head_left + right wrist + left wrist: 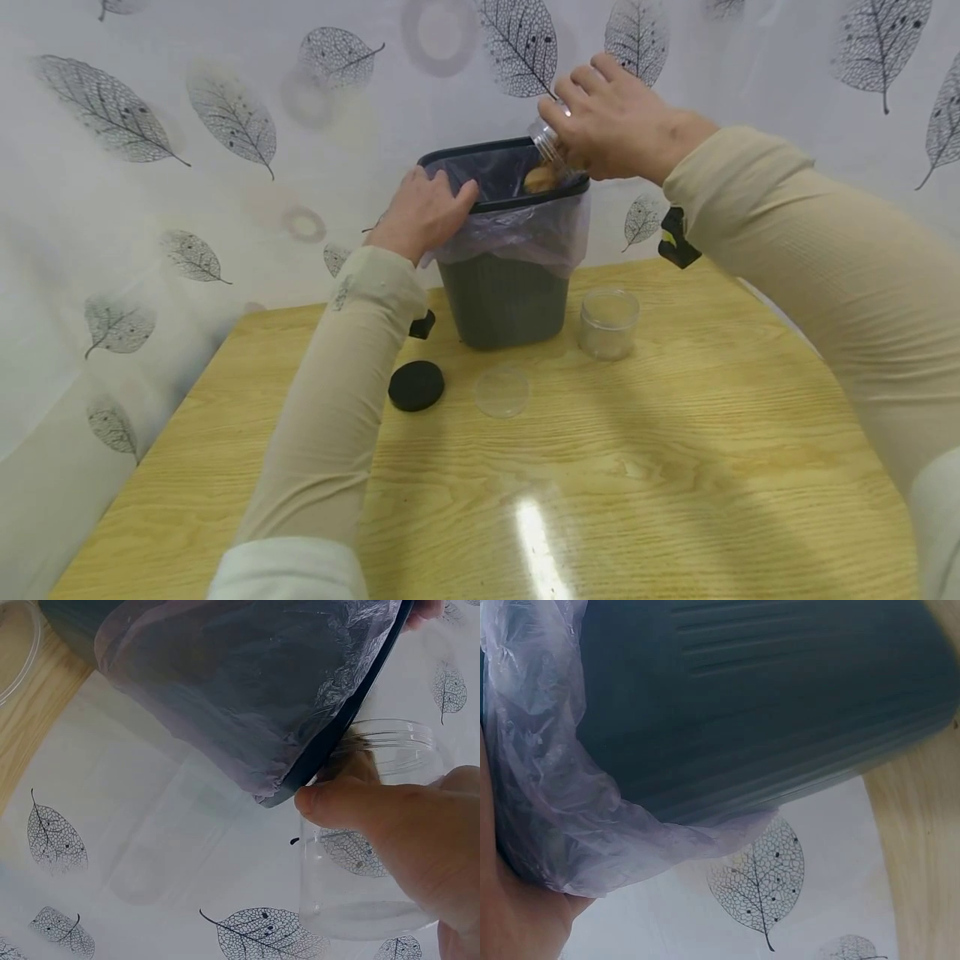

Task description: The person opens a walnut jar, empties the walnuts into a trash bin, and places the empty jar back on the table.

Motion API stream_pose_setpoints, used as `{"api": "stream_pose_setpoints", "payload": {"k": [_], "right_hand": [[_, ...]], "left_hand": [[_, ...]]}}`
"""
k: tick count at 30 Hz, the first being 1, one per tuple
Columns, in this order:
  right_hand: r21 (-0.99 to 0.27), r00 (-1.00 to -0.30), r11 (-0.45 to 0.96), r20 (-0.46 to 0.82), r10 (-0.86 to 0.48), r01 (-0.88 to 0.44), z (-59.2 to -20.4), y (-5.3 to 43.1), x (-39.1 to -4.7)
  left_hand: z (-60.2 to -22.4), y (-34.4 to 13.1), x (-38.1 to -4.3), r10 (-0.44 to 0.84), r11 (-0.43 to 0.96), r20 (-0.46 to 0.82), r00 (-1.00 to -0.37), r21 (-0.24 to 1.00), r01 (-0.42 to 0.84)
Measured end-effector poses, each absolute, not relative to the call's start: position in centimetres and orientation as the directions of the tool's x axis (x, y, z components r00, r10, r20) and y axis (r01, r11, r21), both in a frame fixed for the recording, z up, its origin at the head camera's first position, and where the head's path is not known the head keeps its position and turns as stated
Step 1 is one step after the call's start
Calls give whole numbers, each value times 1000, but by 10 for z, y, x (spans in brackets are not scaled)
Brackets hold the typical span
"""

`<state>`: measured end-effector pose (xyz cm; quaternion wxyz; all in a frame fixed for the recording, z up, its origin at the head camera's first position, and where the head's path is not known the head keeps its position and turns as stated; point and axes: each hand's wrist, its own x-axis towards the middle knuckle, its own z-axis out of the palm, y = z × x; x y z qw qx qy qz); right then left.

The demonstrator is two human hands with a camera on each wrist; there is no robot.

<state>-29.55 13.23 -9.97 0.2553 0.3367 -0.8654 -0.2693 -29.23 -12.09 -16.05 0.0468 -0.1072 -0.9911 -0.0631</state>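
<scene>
A dark grey trash bin [504, 300], lined with a thin purplish plastic bag [517, 237], stands upright on the table. My left hand [427, 208] grips its black rim on the left side; the left wrist view shows only part of that hand [525, 919] beside the bag. Over the right side of the opening, my right hand [611, 121] holds a clear jar [360, 900] tilted with its mouth toward the bin. A rounded brown piece [540, 179], whose kind I cannot tell, is at the jar's mouth. The bottom of the bin's inside is hidden.
On the wooden table [645, 467] are a black round lid [416, 385], a clear disc [502, 392] and a second clear jar [609, 323], standing right of the bin. Behind the table hangs a white leaf-patterned sheet [247, 208].
</scene>
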Motion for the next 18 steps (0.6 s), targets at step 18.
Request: {"api": "stream_pose_setpoints", "payload": {"k": [18], "right_hand": [[702, -562, 546, 248, -789, -457, -100, 128, -293]], "left_hand": [[-162, -120, -295, 184, 972, 111, -977, 125, 198]]}}
